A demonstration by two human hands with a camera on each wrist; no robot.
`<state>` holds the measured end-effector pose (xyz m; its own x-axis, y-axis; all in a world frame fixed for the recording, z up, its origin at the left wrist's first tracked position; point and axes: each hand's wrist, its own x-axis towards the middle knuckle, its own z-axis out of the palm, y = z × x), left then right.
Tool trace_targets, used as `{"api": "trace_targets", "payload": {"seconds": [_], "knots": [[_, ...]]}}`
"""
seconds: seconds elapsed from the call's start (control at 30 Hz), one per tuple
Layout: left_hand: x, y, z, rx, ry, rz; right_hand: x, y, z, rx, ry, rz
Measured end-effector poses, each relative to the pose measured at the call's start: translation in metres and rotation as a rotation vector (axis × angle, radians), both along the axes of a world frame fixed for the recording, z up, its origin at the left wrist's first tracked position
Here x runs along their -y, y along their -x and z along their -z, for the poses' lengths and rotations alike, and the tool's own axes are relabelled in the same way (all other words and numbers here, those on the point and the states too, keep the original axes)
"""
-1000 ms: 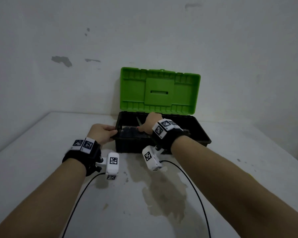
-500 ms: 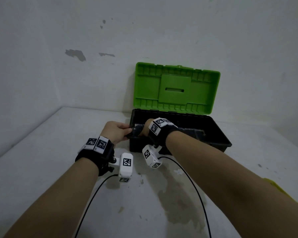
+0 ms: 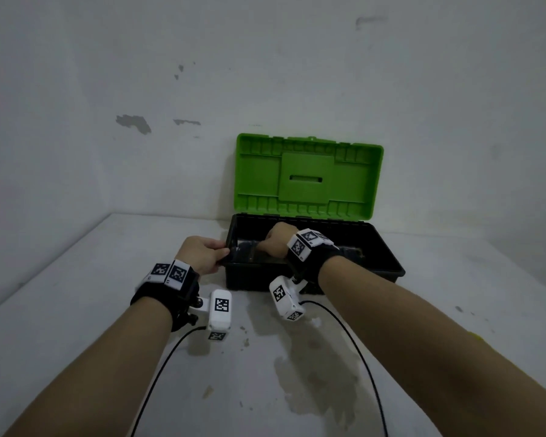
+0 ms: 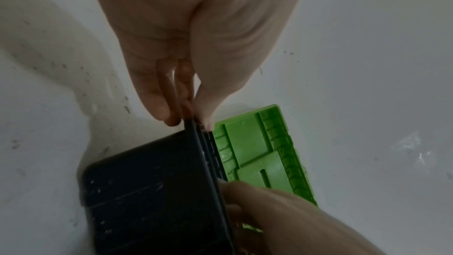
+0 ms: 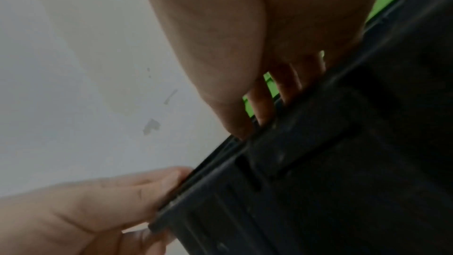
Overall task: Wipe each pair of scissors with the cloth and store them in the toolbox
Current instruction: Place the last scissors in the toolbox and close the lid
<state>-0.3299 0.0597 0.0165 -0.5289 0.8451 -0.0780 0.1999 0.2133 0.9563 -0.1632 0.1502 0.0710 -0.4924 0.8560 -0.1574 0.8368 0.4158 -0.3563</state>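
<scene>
A black toolbox (image 3: 375, 266) stands open on the table, its green lid (image 3: 309, 178) leaning back against the wall. My left hand (image 3: 223, 252) pinches the box's front left corner rim, thumb on top and fingers under it (image 4: 188, 119). My right hand (image 3: 265, 246) reaches down inside the left half of the box, and the front wall (image 5: 343, 162) hides its fingertips. No scissors show in any view. A bit of yellow cloth (image 3: 474, 336) peeks out beside my right forearm.
The white table (image 3: 76, 310) meets the wall just behind the box and ends at the left. A dried stain (image 3: 322, 380) marks the table between my forearms. Black cables (image 3: 353, 342) trail back from both wrist cameras.
A scissor blade that showed beside my right hand a second ago is out of sight. That hand has stayed low inside the box, and my left hand keeps its pinch on the corner.
</scene>
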Motion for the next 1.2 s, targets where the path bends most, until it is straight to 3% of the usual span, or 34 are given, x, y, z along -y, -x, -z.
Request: {"api": "trace_targets", "payload": {"seconds": [0.2,0.47,0.83,0.97,1.07,1.2], "knots": [[-0.002,-0.006,-0.027,-0.154,0.073,-0.016,-0.007,-0.1,-0.035,-0.132,-0.083,0.127],[-0.053,-0.029,-0.069,-0.224,-0.024,-0.024,-0.069,-0.195,-0.044,-0.306,-0.099,0.37],[-0.166,0.002,-0.116,-0.138,-0.179,-0.126,-0.176,-0.181,-0.069,-0.633,0.013,0.561],[-0.199,0.035,-0.113,-0.115,-0.196,-0.092,-0.202,-0.172,-0.072,-0.796,0.062,0.55],[-0.181,0.034,-0.118,-0.123,-0.207,-0.1,-0.193,-0.17,-0.078,-0.867,0.064,0.559],[-0.128,0.004,-0.134,0.017,-0.242,-0.105,-0.156,-0.179,-0.088,-0.922,0.058,0.571]]}}
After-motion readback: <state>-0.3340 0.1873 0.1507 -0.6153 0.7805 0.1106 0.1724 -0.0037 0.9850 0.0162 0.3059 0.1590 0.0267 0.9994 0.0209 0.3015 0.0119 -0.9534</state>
